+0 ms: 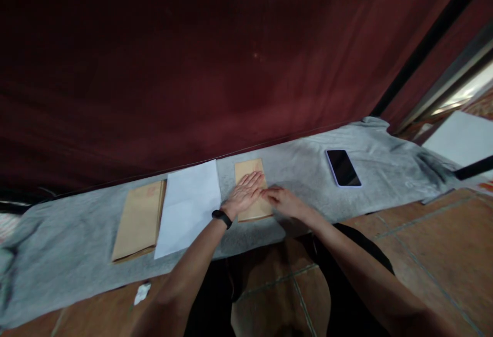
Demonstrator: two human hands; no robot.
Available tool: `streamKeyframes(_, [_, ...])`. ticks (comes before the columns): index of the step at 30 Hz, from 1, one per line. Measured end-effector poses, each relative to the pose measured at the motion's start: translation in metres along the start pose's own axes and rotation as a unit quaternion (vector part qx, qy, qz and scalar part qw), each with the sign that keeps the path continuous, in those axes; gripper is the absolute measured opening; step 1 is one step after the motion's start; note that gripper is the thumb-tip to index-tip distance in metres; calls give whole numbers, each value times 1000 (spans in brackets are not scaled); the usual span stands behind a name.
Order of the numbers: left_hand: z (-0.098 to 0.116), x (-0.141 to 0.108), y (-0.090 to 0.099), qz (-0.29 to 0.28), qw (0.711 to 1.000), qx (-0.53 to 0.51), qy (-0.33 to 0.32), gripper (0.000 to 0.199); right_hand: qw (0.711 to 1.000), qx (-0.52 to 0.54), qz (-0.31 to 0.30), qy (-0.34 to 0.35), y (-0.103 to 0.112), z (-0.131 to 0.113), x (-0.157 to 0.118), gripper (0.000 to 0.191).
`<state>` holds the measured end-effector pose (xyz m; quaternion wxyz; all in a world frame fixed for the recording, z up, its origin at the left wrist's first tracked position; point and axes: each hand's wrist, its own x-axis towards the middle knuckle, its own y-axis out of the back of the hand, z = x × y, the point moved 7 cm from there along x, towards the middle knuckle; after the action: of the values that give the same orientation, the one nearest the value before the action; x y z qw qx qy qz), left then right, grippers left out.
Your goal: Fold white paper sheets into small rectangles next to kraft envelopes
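A brown kraft-paper envelope [248, 167] with faint reddish print lies on the grey cloth in front of me. My left hand [245, 191] is pressed flat on it, fingers stretched toward the upper right, a dark band round the wrist. At the envelope's right edge, the fingers of my right hand [283, 200] are bent together and pinch the paper, their tips partly hidden beside my left hand. White paper sheets [188, 206] lie just left of my left hand. Farther left rests a pile of brown envelopes [136, 219].
A grey cloth [77, 239] covers the long, narrow surface. A phone with a pale purple edge [344, 168] lies at right. Behind hangs a dark red curtain [231, 70]. A crumpled white scrap [142, 293] is on the tiled floor [419, 244]. A white panel [464, 139] stands far right.
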<state>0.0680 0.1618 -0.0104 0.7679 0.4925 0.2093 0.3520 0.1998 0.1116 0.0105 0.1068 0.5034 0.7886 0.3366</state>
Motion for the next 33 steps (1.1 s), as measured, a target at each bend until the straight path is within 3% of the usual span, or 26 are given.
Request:
streamKeyframes(6, [24, -32, -6, -4, 1000, -7, -8, 55, 996, 16, 53, -76, 12, 14, 1, 31])
streamKeyframes(18, [60, -88, -8, -34, 996, -83, -18, 54, 995, -63, 52, -61, 4, 7, -2, 23])
streamKeyframes(24, [72, -105, -13, 11, 995, -96, 8, 50, 996, -77, 51, -1, -9, -9, -13, 30])
streamKeyframes(30, [77, -111, -14, 88, 976, -196, 29, 38, 995, -94, -15, 26, -35, -19, -26, 43])
streamKeyframes(33, [84, -111, -17, 83, 990, -113, 10, 40, 994, -104, -25, 19, -39, -16, -29, 45])
